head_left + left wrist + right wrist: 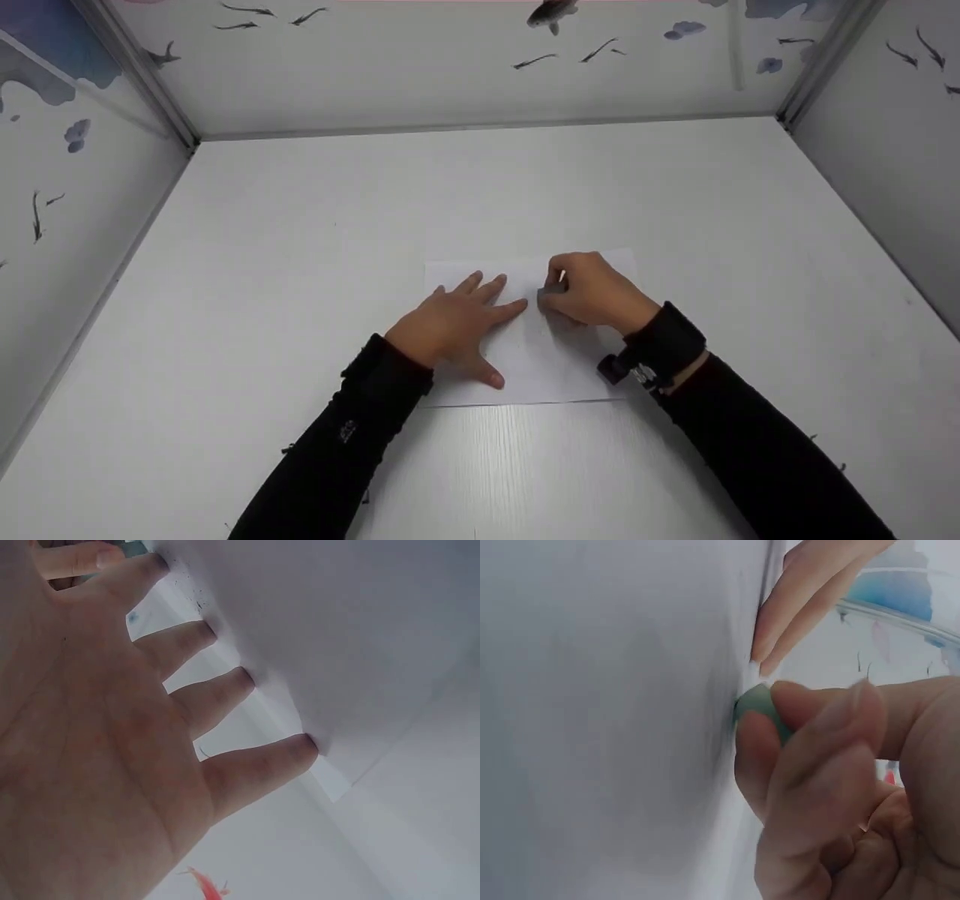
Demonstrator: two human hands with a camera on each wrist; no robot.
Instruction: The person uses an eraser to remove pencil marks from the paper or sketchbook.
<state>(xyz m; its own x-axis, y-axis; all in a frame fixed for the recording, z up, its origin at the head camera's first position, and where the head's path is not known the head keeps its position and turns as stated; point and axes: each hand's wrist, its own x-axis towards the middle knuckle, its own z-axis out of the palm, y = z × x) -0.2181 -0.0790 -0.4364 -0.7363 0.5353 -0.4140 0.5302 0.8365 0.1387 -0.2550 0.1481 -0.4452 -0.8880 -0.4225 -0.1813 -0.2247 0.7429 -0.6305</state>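
Observation:
A white sheet of paper (pixel 551 379) lies on the white table. My left hand (pixel 459 322) rests on its left half with fingers spread, the fingertips pressing the sheet in the left wrist view. My right hand (pixel 596 292) pinches a small grey-green eraser (pixel 759 706) between thumb and fingers, low over the right half of the paper. The eraser's dark-smudged end is right at the paper surface, and much of its body is hidden by the fingers. Small dark specks (pixel 200 604) show on the sheet near the left fingertips.
The white table (pixel 315 225) extends around the paper on all sides. White panels printed with fish and blue patches stand along its back (pixel 465 82), left (pixel 97 187) and right (pixel 870 112) edges. Black wrist straps (pixel 667 341) and dark sleeves cover both forearms.

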